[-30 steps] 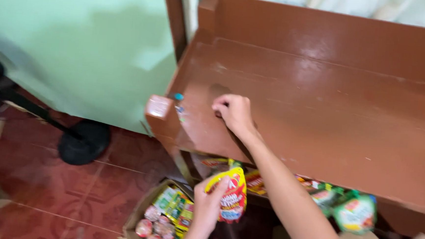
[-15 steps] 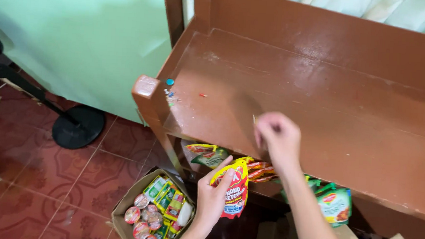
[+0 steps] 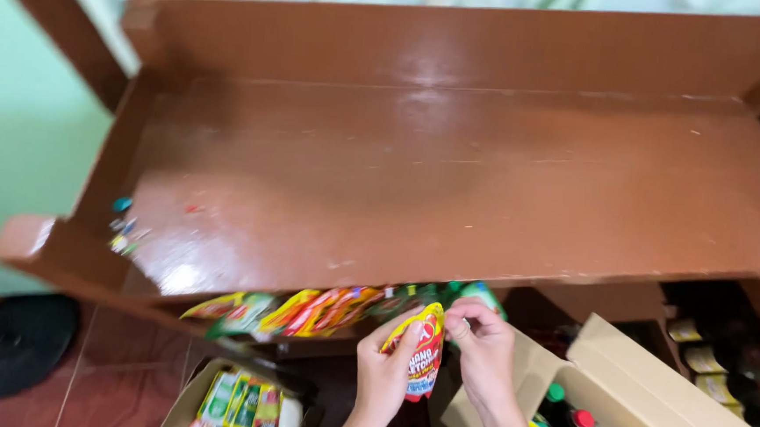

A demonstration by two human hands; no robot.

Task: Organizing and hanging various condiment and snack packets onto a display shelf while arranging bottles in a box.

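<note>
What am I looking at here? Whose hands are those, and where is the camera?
The camera sits on a person's head and looks down, so you see what that person sees. The two hands at the bottom are their own. The left hand holds a small red and yellow sachet, and the right hand pinches its top edge. Above them is a big brown wooden counter, mostly bare, with a few tiny coloured bits near its left edge. Under the counter hang strips of colourful packets. Below are a cardboard box of packets on the left and a cardboard box of bottles with coloured caps on the right.
</note>
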